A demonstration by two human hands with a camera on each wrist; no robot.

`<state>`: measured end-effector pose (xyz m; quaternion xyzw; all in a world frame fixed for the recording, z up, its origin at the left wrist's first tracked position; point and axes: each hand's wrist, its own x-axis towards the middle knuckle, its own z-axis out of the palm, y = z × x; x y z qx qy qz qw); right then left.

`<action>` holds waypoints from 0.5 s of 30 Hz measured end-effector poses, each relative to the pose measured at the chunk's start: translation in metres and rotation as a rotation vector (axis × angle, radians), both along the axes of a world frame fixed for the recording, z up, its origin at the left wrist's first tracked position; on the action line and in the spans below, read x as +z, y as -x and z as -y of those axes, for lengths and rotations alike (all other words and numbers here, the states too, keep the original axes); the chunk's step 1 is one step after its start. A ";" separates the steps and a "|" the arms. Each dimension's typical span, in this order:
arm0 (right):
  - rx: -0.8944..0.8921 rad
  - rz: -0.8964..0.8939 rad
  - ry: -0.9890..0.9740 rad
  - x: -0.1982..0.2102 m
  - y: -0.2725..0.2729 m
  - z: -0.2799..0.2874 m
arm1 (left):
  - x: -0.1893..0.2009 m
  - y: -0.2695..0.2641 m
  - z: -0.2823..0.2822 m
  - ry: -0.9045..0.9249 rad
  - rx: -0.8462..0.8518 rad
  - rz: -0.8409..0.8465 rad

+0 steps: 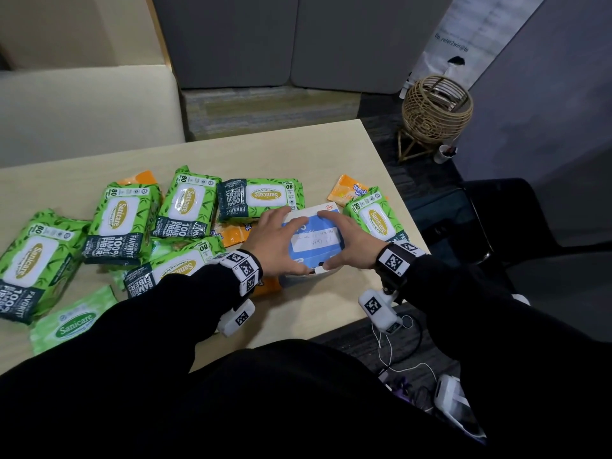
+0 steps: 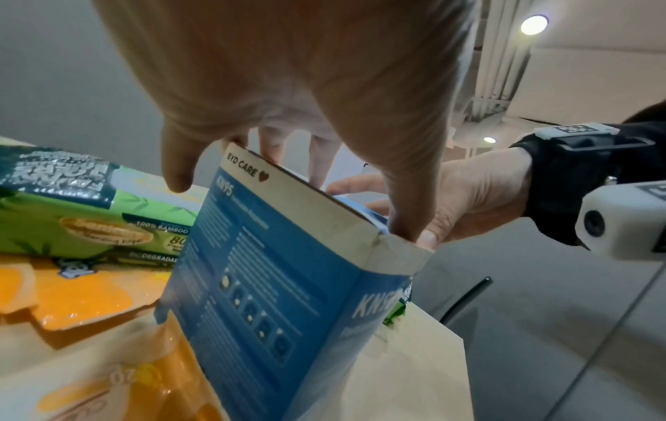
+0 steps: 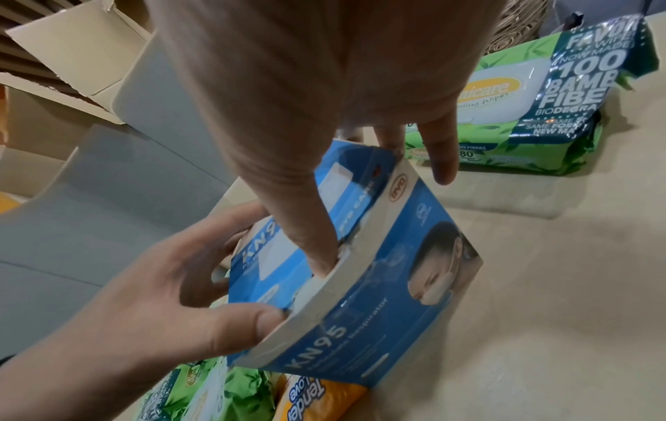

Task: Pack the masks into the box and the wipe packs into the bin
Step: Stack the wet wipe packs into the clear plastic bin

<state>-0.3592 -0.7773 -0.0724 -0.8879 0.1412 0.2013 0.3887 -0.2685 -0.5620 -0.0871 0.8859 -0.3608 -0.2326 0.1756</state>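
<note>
**Both hands on the mask box at the desk's near edge**

Your left hand (image 1: 276, 241) and right hand (image 1: 344, 241) both hold the blue KN95 mask box (image 1: 313, 238), which stands on the desk (image 1: 324, 154) close to its near edge, toward 4 o'clock of the spread of packs. Your left grip is closed on the box: the fingers curl over its far top edge and the thumb (image 3: 252, 319) presses at the near rim. Your right grip is closed on it too, fingers over the far edge and the thumb (image 3: 313, 253) tucked down into the open top beside the blue flap (what lies inside is hidden).

The large green wipe packs (image 1: 116, 220) lie flat on the desk from 9 to 12 o'clock of the box, several touching or overlapping. One more green pack (image 1: 376, 217) sits just beside the box at 2 o'clock. An orange pack (image 1: 347, 192) lies at 1 o'clock, and other orange packs (image 2: 83, 296) sit against the box's left side, partly under the green ones. A pale green flat pack (image 1: 74, 321) lies at 8 o'clock near the desk's front edge.

A wicker ball stand (image 1: 435, 111) is on the floor beyond the desk's far right corner.
</note>
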 end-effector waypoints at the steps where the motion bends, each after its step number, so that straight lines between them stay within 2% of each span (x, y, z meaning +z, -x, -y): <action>1: 0.001 -0.005 0.002 0.001 0.000 0.000 | 0.002 0.000 0.001 -0.027 -0.018 0.018; 7: 0.005 -0.025 0.021 0.005 -0.001 -0.003 | 0.009 0.009 0.005 -0.140 -0.074 0.133; 12: -0.008 -0.006 0.023 0.004 0.000 -0.004 | 0.005 0.004 0.001 -0.108 -0.087 0.157; 15: -0.003 0.024 0.033 0.001 0.000 -0.006 | 0.005 0.008 0.001 -0.168 -0.084 0.191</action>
